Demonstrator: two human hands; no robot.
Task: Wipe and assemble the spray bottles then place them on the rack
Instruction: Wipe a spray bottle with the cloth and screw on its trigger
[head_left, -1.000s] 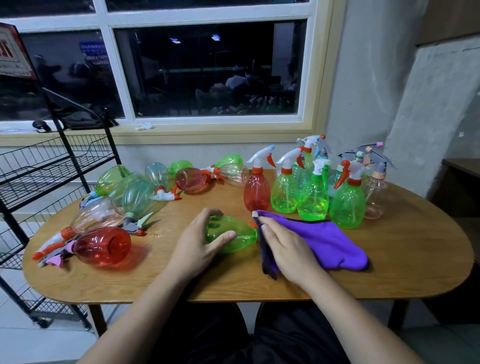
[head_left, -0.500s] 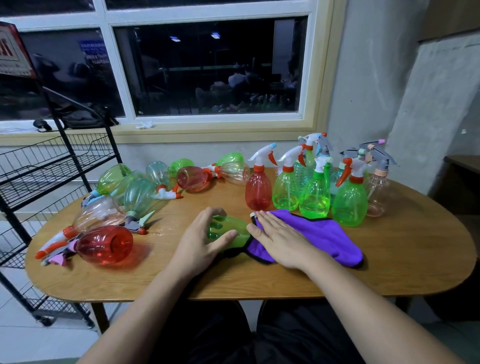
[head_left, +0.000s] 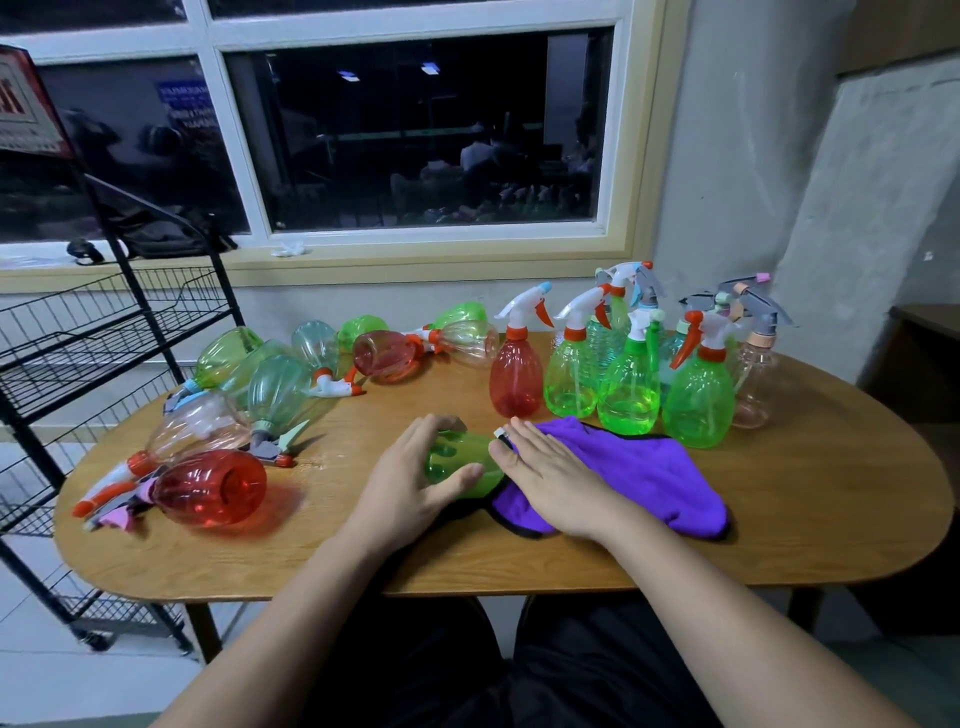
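A green spray bottle body lies on its side near the front middle of the wooden table. My left hand grips it, fingers over the top and thumb along the near side. My right hand lies flat with straight fingers on a purple cloth, pressing it against the bottle's right end. Several assembled bottles stand upright behind the cloth, among them a red one and green ones. A black wire rack stands left of the table.
Several bottles lie on their sides on the left half of the table, including a red one near the front edge and a clear one. A window and wall run behind the table. A dark surface shows at far right.
My right hand went from holding the cloth's edge upright to lying flat on it, and the cloth now spreads against the bottle. My left hand keeps hold of the bottle.
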